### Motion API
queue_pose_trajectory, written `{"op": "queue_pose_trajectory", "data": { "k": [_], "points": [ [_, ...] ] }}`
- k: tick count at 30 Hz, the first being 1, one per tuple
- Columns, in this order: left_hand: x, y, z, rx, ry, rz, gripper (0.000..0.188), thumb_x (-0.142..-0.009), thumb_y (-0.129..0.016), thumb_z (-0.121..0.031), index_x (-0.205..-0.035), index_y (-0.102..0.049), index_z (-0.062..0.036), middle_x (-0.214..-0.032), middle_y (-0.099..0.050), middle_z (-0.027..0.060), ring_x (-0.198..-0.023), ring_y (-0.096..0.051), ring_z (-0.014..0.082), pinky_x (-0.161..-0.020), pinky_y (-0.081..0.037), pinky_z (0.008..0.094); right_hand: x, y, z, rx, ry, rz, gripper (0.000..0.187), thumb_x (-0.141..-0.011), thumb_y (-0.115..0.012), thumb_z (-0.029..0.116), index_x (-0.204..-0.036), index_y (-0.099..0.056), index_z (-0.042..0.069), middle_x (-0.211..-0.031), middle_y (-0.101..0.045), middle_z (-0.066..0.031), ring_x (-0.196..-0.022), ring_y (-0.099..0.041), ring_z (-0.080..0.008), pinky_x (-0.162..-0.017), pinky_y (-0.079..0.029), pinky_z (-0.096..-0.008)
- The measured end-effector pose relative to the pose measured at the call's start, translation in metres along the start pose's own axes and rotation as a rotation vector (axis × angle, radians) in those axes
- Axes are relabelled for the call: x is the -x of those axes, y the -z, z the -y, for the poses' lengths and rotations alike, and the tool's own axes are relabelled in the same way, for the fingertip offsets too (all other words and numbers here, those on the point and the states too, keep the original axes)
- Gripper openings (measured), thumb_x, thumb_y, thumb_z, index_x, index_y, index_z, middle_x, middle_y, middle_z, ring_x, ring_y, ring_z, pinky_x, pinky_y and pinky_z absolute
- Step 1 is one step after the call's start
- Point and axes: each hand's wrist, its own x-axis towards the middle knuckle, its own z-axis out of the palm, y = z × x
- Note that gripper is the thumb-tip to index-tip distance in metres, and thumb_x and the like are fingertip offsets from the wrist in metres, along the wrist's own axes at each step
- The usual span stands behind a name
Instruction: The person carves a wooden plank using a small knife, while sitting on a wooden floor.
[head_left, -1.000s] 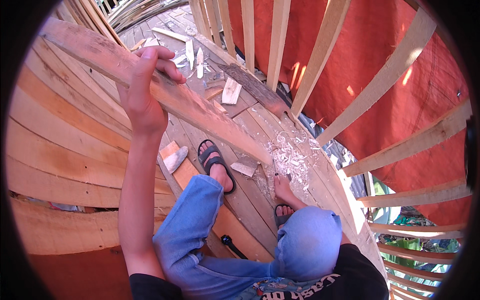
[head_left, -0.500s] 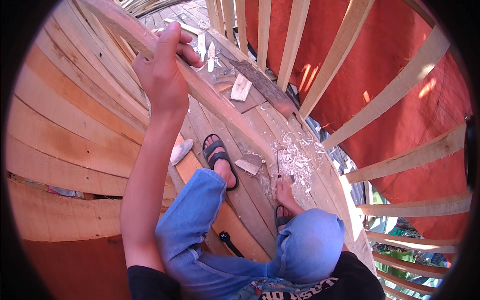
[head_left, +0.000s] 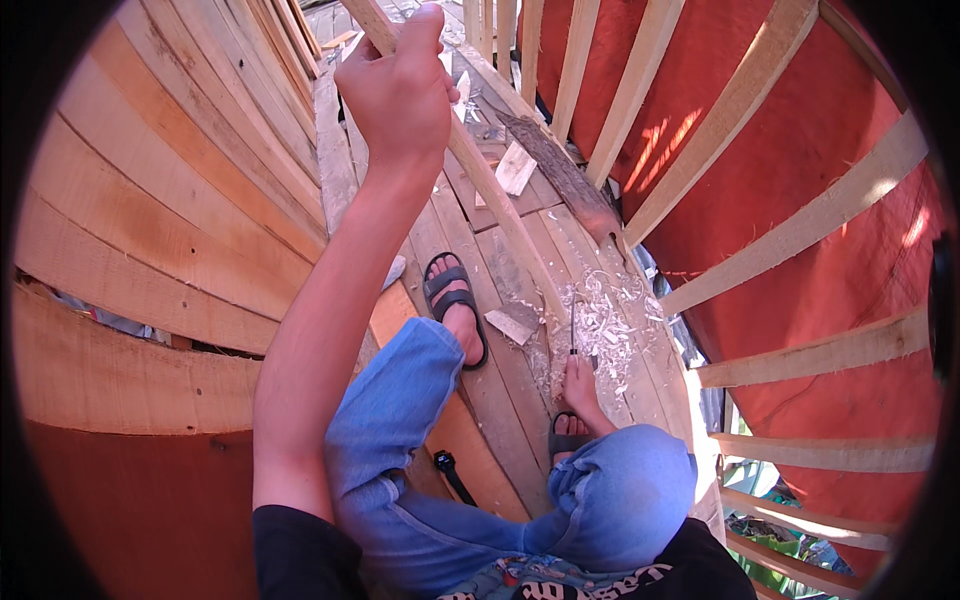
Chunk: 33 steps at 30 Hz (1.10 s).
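A long wooden stick [head_left: 495, 195] slants from the top of the view down to the plank floor, its lower end among pale shavings [head_left: 610, 330]. High on the stick, my left hand [head_left: 405, 100] is closed around it with the arm stretched out. Low beside my right foot, my right hand [head_left: 580, 382] grips a knife [head_left: 573, 330] by its handle. The thin dark blade points away from me, beside the stick's lower end. Whether the blade touches the wood I cannot tell.
Board walling [head_left: 170, 210] stands at the left. Slats [head_left: 790, 355] in front of red sheeting [head_left: 770, 190] line the right. A bark-covered slab [head_left: 565, 180], a pale offcut [head_left: 515, 168] and a wood block [head_left: 513, 322] lie on the floor [head_left: 510, 400]. My sandalled feet are nearby.
My left hand has moved up and to the right with the stick's upper part. The stick looks steeper and narrower now. My right hand and the knife have shifted slightly right.
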Motion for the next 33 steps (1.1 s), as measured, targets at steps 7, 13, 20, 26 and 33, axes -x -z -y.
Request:
{"op": "queue_pose_trajectory", "data": {
  "k": [7, 13, 20, 26, 33],
  "points": [
    [0.001, -0.006, 0.001, 0.002, -0.054, -0.074, 0.027, -0.084, -0.062, -0.023, -0.069, -0.053, -0.0023, -0.054, -0.048, 0.0025, -0.044, -0.047, 0.0108, -0.042, -0.041, 0.0262, -0.001, 0.001, -0.030, 0.033, -0.064, 0.067, 0.042, -0.101, -0.036, 0.034, -0.079, -0.050, 0.002, -0.062, -0.049, -0.0090, -0.051, -0.050, -0.0201, -0.050, -0.041, -0.0373],
    [0.006, -0.009, -0.014, -0.081, -0.065, -0.123, 0.025, -0.084, -0.060, -0.021, -0.070, -0.053, -0.0025, -0.052, -0.045, 0.0001, -0.041, -0.044, 0.0093, -0.038, -0.037, 0.0257, 0.001, -0.006, 0.011, -0.009, -0.039, 0.096, 0.042, -0.102, -0.034, 0.035, -0.079, -0.050, 0.003, -0.057, -0.047, -0.0067, -0.051, -0.050, -0.0192, -0.049, -0.041, -0.0358],
    [0.010, -0.014, -0.012, -0.036, -0.061, -0.095, 0.022, -0.085, -0.059, -0.018, -0.070, -0.052, -0.0029, -0.052, -0.044, -0.0009, -0.041, -0.043, 0.0081, -0.038, -0.033, 0.0259, -0.003, -0.008, -0.069, 0.004, -0.178, 0.150, 0.041, -0.102, -0.034, 0.034, -0.077, -0.049, 0.006, -0.054, -0.046, -0.0024, -0.045, -0.045, -0.0138, -0.042, -0.036, -0.0308],
    [0.012, -0.019, -0.012, 0.022, -0.036, -0.139, 0.018, -0.085, -0.057, -0.015, -0.071, -0.052, -0.0039, -0.054, -0.044, -0.0013, -0.042, -0.042, 0.0077, -0.038, -0.033, 0.0252, -0.005, 0.007, -0.062, 0.188, 0.004, 0.038, 0.043, -0.102, -0.033, 0.035, -0.076, -0.049, 0.004, -0.054, -0.047, -0.0054, -0.047, -0.048, -0.0173, -0.046, -0.039, -0.0349],
    [0.009, -0.020, -0.016, -0.029, 0.002, -0.163, 0.018, -0.085, -0.057, -0.016, -0.072, -0.051, -0.0042, -0.055, -0.044, -0.0011, -0.043, -0.043, 0.0086, -0.039, -0.035, 0.0252, -0.010, 0.017, -0.038, 0.102, -0.141, 0.161, 0.044, -0.099, -0.036, 0.037, -0.096, -0.056, -0.002, -0.074, -0.057, -0.0225, -0.067, -0.059, -0.0376, -0.064, -0.044, -0.0481]
  ]
}}
